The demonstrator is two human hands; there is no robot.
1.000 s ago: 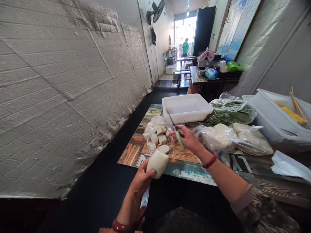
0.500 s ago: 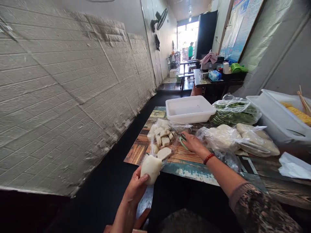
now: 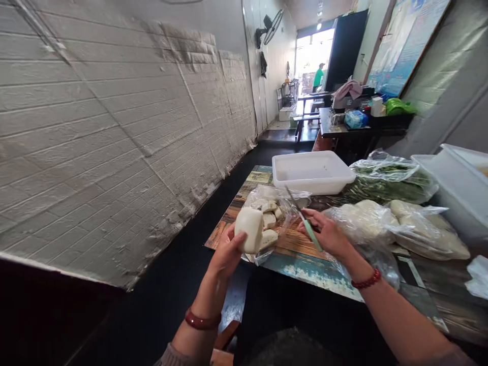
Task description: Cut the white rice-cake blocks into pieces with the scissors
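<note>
My left hand [image 3: 229, 252] grips a smooth, white steamed bun [image 3: 249, 230], thumb on its near face, above the table's front edge. In my right hand [image 3: 328, 235] is a pair of scissors [image 3: 310, 233] with pale green handles, the blades pointing up and away to the left. The blades do not touch the bun. Behind the bun lie several cut white pieces [image 3: 269, 219] in a clear plastic bag [image 3: 263, 192]. One larger piece [image 3: 269, 239] is near the bag's front, partly hidden by the held bun.
A white plastic tub [image 3: 312, 184] stands behind the bag. To the right are bagged greens [image 3: 392, 183], clear bags of pale round items [image 3: 364, 216] and more white bins [image 3: 457, 178]. A brick-patterned wall [image 3: 114, 152] runs along the left. A person in green [image 3: 318, 77] is far off by the doorway.
My right hand has lifted the scissors off the tabletop, blades now raised. My left hand has moved the bun up and slightly right. The view has shifted left.
</note>
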